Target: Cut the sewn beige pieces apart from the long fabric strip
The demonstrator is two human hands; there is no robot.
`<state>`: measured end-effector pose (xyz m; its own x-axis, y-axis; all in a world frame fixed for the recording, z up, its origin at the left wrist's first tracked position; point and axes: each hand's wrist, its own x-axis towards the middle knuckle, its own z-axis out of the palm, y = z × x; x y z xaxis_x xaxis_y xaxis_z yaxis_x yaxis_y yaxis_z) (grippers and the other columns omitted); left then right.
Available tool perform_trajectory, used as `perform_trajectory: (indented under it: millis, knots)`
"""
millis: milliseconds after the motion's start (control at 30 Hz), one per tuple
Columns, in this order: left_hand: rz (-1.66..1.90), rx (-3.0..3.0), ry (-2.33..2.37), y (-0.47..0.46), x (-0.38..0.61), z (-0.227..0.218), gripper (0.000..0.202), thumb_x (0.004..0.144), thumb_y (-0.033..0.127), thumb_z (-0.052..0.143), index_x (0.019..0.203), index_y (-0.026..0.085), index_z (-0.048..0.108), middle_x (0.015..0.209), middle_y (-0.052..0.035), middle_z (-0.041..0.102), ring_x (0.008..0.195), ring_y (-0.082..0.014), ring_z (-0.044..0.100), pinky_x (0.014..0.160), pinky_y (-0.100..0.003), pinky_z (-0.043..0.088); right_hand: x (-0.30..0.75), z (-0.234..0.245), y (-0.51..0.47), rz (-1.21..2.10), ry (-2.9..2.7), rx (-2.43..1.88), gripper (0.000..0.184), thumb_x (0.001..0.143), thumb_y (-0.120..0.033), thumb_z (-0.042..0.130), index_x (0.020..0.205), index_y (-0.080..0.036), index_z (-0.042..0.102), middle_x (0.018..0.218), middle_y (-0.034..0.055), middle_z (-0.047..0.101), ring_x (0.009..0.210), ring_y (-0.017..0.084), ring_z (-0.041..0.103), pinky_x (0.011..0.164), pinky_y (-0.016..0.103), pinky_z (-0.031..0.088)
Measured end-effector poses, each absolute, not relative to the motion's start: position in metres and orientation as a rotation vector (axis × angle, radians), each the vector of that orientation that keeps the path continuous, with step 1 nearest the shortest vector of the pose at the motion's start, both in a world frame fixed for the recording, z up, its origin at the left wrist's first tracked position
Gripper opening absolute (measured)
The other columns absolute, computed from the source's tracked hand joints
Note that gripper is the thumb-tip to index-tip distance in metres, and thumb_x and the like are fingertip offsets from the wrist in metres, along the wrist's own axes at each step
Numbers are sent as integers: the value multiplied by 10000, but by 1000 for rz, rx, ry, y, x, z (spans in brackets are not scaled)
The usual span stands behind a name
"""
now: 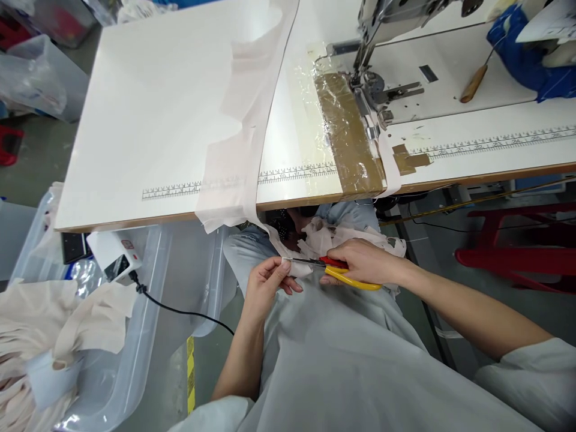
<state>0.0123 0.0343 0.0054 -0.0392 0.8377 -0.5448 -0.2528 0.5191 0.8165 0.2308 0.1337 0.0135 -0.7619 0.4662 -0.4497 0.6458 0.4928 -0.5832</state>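
Over my lap, my left hand (pixel 269 281) pinches the end of a pale fabric strip (pixel 252 126) that hangs down from the sewing table (pixel 148 114). My right hand (pixel 366 261) is closed round small snips with red and yellow handles (pixel 346 273). Their blades point left and meet the strip right at my left fingertips. More pale fabric pieces (pixel 333 234) are bunched on my lap just behind the hands, under the table's front edge.
A sewing machine (pixel 382 72) stands on the table at the right, with brown tape (pixel 348 141) and a printed ruler (pixel 297 174) along the edge. A clear plastic bin (pixel 148 312) with fabric pieces sits at the left. Red stool legs (pixel 517 258) are at the right.
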Motion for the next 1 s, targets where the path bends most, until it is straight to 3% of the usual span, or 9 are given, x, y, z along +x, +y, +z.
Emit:
perform_trajectory:
  millis: [267,500,600,700,800,900,1000]
  knots:
    - [941,585,1323,31,14,2,383,759,521,767,777,152,667,533,-39,677,506,-192,679,478,-233,474,223,22,133,-1014,2511,898,458,913,-610,490,703,-205,449,692,29,590,587,157,456,556,285,210]
    - [913,619,1344,32,12,5,405,791,548,738,810,153,651,555,-44,690,534,-193,692,507,-238,491,230,11,134,-1102,2540,986,559,874,-688,509,617,-213,367,576,10,491,541,144,388,554,290,207]
    - [877,633,1347,34,19,5,445,792,585,721,865,162,603,563,-44,690,567,-207,707,542,-249,514,232,7,133,-1322,2559,1075,545,853,-708,516,674,-218,357,628,-10,470,575,140,378,562,277,229]
    - [779,680,1248,40,30,9,490,834,654,622,970,197,508,601,-28,691,588,-226,713,556,-284,539,226,7,128,-1749,2524,1079,504,862,-684,514,724,-221,370,668,-28,436,616,139,393,570,259,280]
    - [695,994,1264,59,26,30,387,918,585,527,1010,210,497,701,-21,689,562,-180,664,531,-274,513,222,10,120,-2008,2520,1162,446,888,-623,506,738,-214,411,677,-24,439,634,140,408,585,254,328]
    - [761,1588,1663,98,2,67,217,905,382,602,1021,200,576,861,-55,678,745,-188,645,635,-285,509,232,18,114,-1883,2649,1370,401,893,-573,548,760,-201,478,711,-1,505,658,151,451,625,268,380]
    - [612,2008,2021,149,-25,98,261,804,229,687,1042,185,592,1097,-130,639,1124,-323,567,791,-373,528,255,29,110,-1787,2680,1556,338,908,-529,572,839,-198,565,825,46,629,725,186,548,695,309,455]
